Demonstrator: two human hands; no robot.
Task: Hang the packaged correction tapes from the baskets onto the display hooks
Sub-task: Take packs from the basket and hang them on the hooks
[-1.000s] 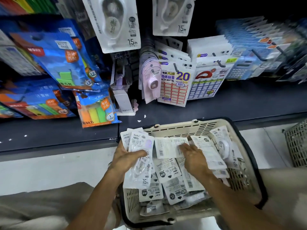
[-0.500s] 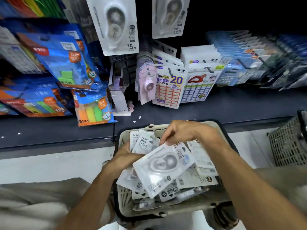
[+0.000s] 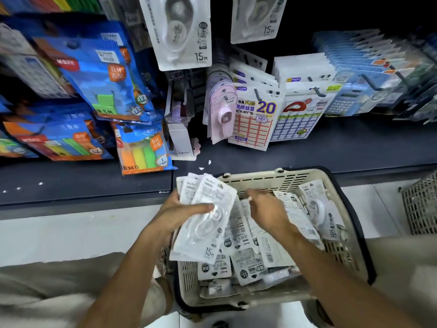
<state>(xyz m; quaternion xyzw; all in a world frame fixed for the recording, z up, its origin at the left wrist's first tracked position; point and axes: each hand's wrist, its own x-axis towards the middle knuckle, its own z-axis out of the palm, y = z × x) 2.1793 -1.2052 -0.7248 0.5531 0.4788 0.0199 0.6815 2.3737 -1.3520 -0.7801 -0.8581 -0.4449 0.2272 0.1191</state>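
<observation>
The left hand (image 3: 183, 213) grips a fanned stack of packaged correction tapes (image 3: 203, 218), thumb pressed across the front pack, whose lower corner reads "15m"; about four packs show in the fan, though the exact count is unclear. Just right of it, the right hand (image 3: 267, 213) reaches into the beige basket (image 3: 272, 179) with fingers curled down among the loose packs (image 3: 248, 259); whether it pinches one I cannot tell. Roughly ten more packs lie jumbled under and around that hand, several face down showing barcodes, one at its right face up with "15m" legible. Above the hands, two hung correction tapes (image 3: 181, 31) marked "15m" dangle from display hooks. Beyond the right hand hang label sheets (image 3: 254, 121) printed "PLUS", "20" and "ckers". Up and left of the left hand hang blue sticky-note packs (image 3: 104, 69) marked "1-2". A second basket (image 3: 421, 204) stands at far right.
</observation>
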